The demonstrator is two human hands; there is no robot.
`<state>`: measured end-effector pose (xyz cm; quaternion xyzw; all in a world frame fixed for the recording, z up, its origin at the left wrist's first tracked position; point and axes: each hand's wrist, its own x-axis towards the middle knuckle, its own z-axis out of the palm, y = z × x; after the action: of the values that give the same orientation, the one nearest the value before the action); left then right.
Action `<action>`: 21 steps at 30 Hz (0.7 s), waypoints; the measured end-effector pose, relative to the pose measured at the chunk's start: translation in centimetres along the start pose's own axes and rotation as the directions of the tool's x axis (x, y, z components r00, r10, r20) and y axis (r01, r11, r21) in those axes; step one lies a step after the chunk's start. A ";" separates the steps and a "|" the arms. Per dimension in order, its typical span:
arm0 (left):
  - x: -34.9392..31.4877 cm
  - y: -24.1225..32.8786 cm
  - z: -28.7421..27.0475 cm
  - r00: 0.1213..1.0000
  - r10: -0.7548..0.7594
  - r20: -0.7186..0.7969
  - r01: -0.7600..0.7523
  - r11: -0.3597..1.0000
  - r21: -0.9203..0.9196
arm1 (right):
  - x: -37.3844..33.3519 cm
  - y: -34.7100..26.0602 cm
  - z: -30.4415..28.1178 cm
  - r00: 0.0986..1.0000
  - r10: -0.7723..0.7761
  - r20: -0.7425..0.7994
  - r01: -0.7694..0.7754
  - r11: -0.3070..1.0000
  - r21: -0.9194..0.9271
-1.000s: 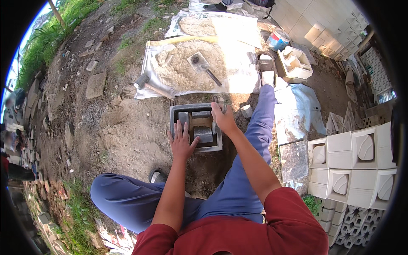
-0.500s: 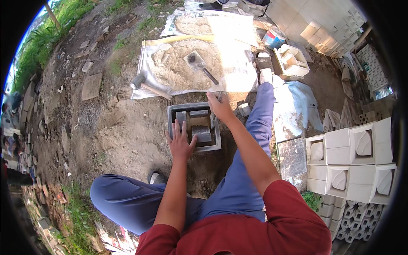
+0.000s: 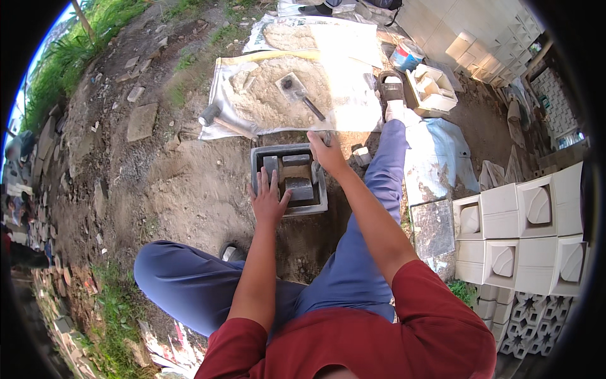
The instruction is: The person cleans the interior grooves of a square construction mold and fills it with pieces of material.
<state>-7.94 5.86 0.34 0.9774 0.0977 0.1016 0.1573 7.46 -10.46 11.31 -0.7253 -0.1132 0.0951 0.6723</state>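
Observation:
On the dirt between my legs sits a grey rectangular mould [image 3: 305, 209] with raised dark blocks [image 3: 299, 187] inside. My left hand [image 3: 267, 201] rests on its left side, fingers spread over the inner block and rim. At the mould's far right corner, my right hand [image 3: 327, 155] is closed around a small greyish thing, mostly hidden by the fingers. Beyond them, a small square-bladed trowel [image 3: 291, 88] lies on a heap of pale sandy powder [image 3: 259, 95]. A mallet [image 3: 209, 115] lies left of it, its wooden handle pointing toward the mould.
The powder lies on a white sack [image 3: 211, 129], with a second sack behind. Right of my outstretched foot stand a paint bucket [image 3: 407, 55] and a cream box [image 3: 432, 91]. Cast cream blocks [image 3: 499, 211] are stacked at the right. A small stone [image 3: 361, 156] lies beside the mould.
The view has shifted slightly, so the ground and mould sit a little differently in the picture. Both hands keep their places on the mould.

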 end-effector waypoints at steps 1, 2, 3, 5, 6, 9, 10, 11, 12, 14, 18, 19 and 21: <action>-0.2 -0.6 0.1 1.000 -0.004 -0.004 0.004 1.000 0.004 | 0.0 -0.9 0.1 0.999 0.036 0.036 -0.038 0.997 0.068; -0.2 -0.3 0.1 1.000 0.001 -0.003 -0.001 1.000 0.006 | -0.2 -0.8 -0.3 0.999 0.035 0.031 -0.037 0.997 0.071; -0.2 -0.1 0.1 1.000 -0.004 0.025 0.004 1.000 0.000 | -0.6 -0.6 -0.5 0.999 0.041 -0.020 -0.038 0.990 0.138; -0.3 0.7 0.2 0.998 0.002 0.063 -0.001 1.000 -0.010 | -1.1 1.1 -0.9 0.973 0.068 -0.221 -0.069 0.998 0.005; 0.0 0.6 0.3 0.999 0.008 0.051 -0.007 1.000 -0.019 | -0.9 1.4 -0.8 0.972 0.072 -0.225 -0.072 0.997 0.009; 0.0 0.0 0.4 0.999 0.007 0.053 -0.007 1.000 -0.001 | -0.5 0.4 -0.8 0.995 0.062 -0.072 -0.068 0.994 -0.089; 0.1 -0.3 0.5 0.998 0.000 0.070 -0.001 1.000 0.015 | -1.1 0.1 -0.1 0.996 0.060 -0.070 -0.065 0.995 -0.081; -0.1 -0.3 0.5 0.997 -0.002 0.075 0.001 1.000 0.012 | -2.1 0.5 0.7 0.972 0.041 -0.232 -0.049 0.998 -0.029; 0.0 -0.3 0.6 0.997 0.006 0.071 -0.006 1.000 0.001 | -2.8 0.8 1.1 0.921 0.030 -0.389 -0.025 1.000 0.020; 0.0 -0.4 0.8 0.997 0.018 0.073 -0.018 1.000 -0.007 | -2.1 0.2 0.6 0.971 0.016 -0.240 -0.034 0.997 -0.074; 0.1 -0.6 1.0 0.994 -0.003 0.107 0.002 1.000 0.004 | -3.2 -0.8 0.7 0.972 -0.040 -0.232 0.051 0.998 0.042; 0.5 -0.7 0.9 0.997 0.018 0.071 -0.018 1.000 -0.011 | -2.9 -0.6 1.1 0.972 -0.040 -0.230 0.052 0.998 0.043; -0.3 0.1 1.4 0.997 0.056 0.056 -0.054 0.998 -0.043 | -2.9 1.5 0.4 0.961 -0.040 -0.274 -0.018 0.978 -0.206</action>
<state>-7.85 5.34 -0.99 0.9787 0.0642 0.0801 0.1776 4.61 -11.05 9.71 -0.7968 -0.0315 -0.0232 0.6030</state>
